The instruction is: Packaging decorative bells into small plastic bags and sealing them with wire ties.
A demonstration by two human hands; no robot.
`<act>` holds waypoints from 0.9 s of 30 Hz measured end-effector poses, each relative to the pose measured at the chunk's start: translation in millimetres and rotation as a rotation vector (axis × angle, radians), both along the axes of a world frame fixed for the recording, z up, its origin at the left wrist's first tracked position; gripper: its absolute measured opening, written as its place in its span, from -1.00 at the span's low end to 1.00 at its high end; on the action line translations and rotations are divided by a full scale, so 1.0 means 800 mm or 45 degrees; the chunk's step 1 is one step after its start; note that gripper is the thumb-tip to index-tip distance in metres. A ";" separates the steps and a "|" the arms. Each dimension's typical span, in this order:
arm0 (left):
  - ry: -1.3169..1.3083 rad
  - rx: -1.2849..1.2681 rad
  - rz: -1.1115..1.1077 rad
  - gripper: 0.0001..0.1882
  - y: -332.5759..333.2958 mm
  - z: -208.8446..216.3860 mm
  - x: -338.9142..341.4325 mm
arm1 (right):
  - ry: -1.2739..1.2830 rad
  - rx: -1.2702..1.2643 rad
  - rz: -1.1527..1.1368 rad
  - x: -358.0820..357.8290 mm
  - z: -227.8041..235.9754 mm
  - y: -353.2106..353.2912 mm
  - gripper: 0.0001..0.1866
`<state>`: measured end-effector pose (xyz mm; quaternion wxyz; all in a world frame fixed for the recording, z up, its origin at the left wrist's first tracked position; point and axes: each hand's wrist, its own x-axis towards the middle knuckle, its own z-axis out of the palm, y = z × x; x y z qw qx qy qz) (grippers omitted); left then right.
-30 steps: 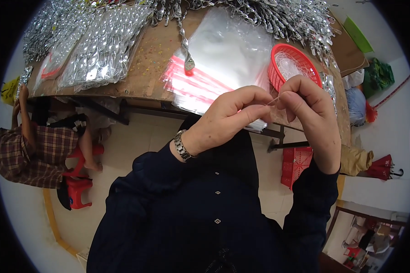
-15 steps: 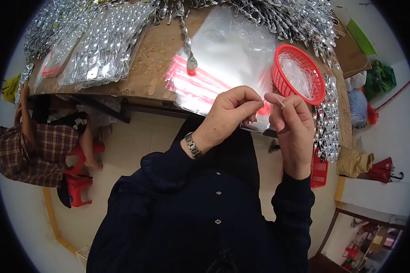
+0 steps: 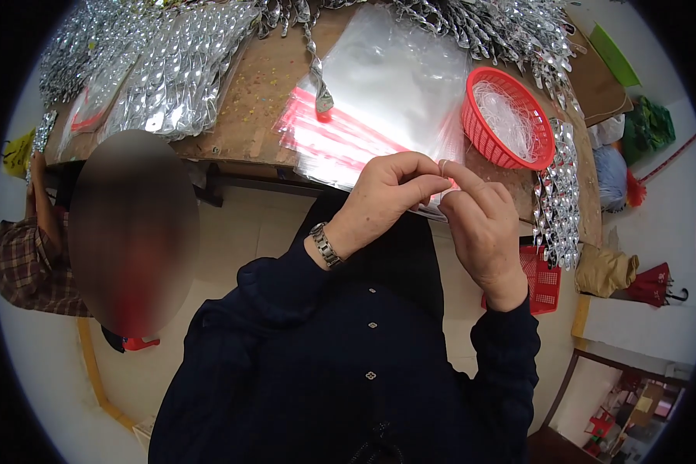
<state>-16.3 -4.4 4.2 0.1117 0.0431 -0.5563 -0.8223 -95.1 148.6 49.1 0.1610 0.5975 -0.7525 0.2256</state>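
Observation:
My left hand (image 3: 383,197) and my right hand (image 3: 483,232) meet fingertip to fingertip over the near edge of the table. Both are closed in a pinch on a thin whitish strand (image 3: 443,165), of which only a small bit shows between the fingers. Under and beyond them lies a stack of clear plastic bags (image 3: 387,77) with red bands along the near end. Right of my right hand stands a red plastic basket (image 3: 506,158) holding a tangle of clear strands (image 3: 503,116).
Silver twisted strips (image 3: 174,77) are heaped along the back and left of the brown table (image 3: 263,100). More silver strips (image 3: 561,193) hang over the right edge, above another red basket (image 3: 543,282). A person in a plaid shirt (image 3: 31,263) sits at the left.
My right hand has turned over and brought its fingertips to the left hand's. The strand, earlier sticking out from the right fingers, is now mostly hidden. The left hand stays nearly in place.

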 end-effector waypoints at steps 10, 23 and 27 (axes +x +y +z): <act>-0.085 -0.057 -0.009 -0.86 0.001 -0.003 0.001 | 0.094 0.013 0.047 0.000 -0.010 0.000 -0.87; -0.086 0.029 -0.059 -0.84 -0.004 -0.009 0.002 | -0.641 -0.364 -0.152 0.005 -0.026 0.000 -0.95; -0.072 -0.013 -0.094 -0.83 -0.005 -0.007 0.004 | -0.861 -0.406 -0.146 -0.002 -0.033 -0.002 -0.95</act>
